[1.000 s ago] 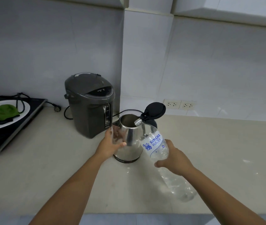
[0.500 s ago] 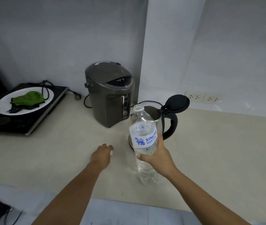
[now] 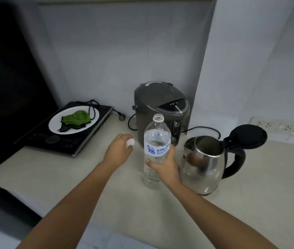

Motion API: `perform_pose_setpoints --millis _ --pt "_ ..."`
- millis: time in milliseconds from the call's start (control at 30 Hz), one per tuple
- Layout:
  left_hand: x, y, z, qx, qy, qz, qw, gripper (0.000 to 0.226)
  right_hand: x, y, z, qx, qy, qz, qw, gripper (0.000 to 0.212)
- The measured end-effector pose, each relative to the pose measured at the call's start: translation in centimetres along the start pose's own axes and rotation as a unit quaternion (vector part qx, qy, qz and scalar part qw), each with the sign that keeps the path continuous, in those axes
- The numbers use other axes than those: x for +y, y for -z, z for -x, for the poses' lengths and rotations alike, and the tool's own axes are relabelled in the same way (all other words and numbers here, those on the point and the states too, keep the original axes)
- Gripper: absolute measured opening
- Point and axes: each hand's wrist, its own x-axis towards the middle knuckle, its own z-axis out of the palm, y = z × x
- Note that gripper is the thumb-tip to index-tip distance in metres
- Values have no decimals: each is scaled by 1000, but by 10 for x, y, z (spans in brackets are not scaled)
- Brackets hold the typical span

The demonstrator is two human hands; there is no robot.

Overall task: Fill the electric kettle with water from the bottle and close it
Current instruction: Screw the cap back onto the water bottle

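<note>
A clear plastic water bottle [image 3: 156, 139] with a blue label stands upright on the counter, uncapped, partly filled. My right hand [image 3: 162, 165] is wrapped around its lower half. Just right of it stands the steel electric kettle [image 3: 202, 169] with a black handle, its black lid [image 3: 248, 135] flipped up and open. My left hand [image 3: 118, 150] is left of the bottle, above the counter, fingers closed on a small white bottle cap [image 3: 130, 142].
A grey electric water dispenser [image 3: 158, 108] stands behind the bottle against the wall. At the left lies a black induction hob [image 3: 67, 141] bearing a white plate [image 3: 56, 129] with a green cloth. Wall sockets [image 3: 278, 127] sit at the right. The counter's front edge runs below my arms.
The bottle went from tilted at the kettle's mouth to upright on the counter. My left hand left the kettle and now holds the white cap. The view shifted leftward.
</note>
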Motion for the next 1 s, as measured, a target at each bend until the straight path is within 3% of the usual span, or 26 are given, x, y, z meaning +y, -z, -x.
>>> perform_pose_setpoints --millis 367,633,833,1000 --pt "30 39 -35 64 -52 111 990 31 11 -34 -44 -27 14 -5 1000 92" --pt "82 66 -46 60 -86 207 973 31 -7 -33 -35 33 -11 -19 999 125" --pt "100 68 -55 -14 -117 169 979 31 -16 -31 -43 12 11 -36 999 99" --pt "96 80 -67 -111 -94 133 980 29 -13 -20 -48 -20 21 -31 999 93"
